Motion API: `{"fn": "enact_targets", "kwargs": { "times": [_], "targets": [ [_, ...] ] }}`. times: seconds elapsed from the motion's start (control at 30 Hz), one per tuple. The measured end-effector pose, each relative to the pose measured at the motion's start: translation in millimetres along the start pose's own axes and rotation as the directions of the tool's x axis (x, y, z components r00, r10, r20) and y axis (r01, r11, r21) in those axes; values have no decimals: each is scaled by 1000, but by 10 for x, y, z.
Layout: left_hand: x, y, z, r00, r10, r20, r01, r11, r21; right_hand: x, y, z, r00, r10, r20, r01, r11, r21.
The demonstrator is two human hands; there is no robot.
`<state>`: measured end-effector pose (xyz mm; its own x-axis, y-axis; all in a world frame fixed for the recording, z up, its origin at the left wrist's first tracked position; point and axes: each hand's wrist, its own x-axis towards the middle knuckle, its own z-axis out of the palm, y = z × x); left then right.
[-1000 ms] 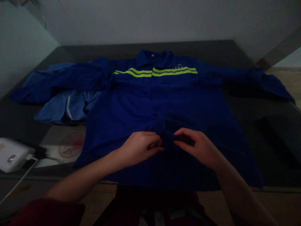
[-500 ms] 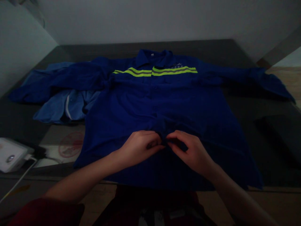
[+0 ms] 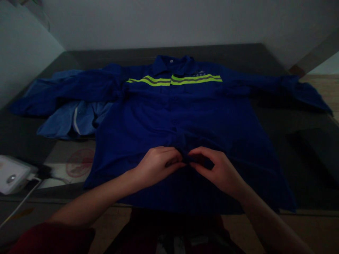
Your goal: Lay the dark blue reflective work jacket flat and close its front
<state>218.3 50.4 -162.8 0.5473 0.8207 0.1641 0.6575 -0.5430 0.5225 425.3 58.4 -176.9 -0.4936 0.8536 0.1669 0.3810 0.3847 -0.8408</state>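
Note:
A dark blue long-sleeved work shirt [image 3: 148,116] lies spread face up, collar at the far side, with a yellow-green and grey reflective band [image 3: 196,79] across its chest. Low on its front placket, my left hand [image 3: 161,162] pinches the cloth between thumb and fingers. Close beside it on the right, my right hand [image 3: 212,164] pinches the placket too, its fingertips almost meeting those of the left. The cloth is slightly raised and wrinkled around both hands. Whether a button sits between the fingertips is too dark to make out.
Under the shirt's left-hand sleeve lies a lighter blue garment [image 3: 66,121]. A white device [image 3: 14,174] with a cable stands at the dark table's [image 3: 227,53] left front, near a sheet with a red round mark [image 3: 81,162]. A dark flat object [image 3: 315,151] lies at right.
My right hand's thumb and finger have shifted very slightly at the placket. The left hand and the shirt look nearly the same.

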Motion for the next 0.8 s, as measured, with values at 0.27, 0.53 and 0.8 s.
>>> {"fn": "enact_targets", "kwargs": {
  "times": [0.27,0.53,0.8],
  "targets": [
    [-18,-23,53,994,99,36,-101,994,46,-2,43,68,998,-53,-25,51,995,-90],
    [-17,-23,65,996,73,-54,-69,995,78,16,23,43,1000,-4,-11,4,999,-34],
    [5,-9,53,998,-61,1,61,996,70,24,-18,-15,984,139,115,-157,975,161]
  ]
}}
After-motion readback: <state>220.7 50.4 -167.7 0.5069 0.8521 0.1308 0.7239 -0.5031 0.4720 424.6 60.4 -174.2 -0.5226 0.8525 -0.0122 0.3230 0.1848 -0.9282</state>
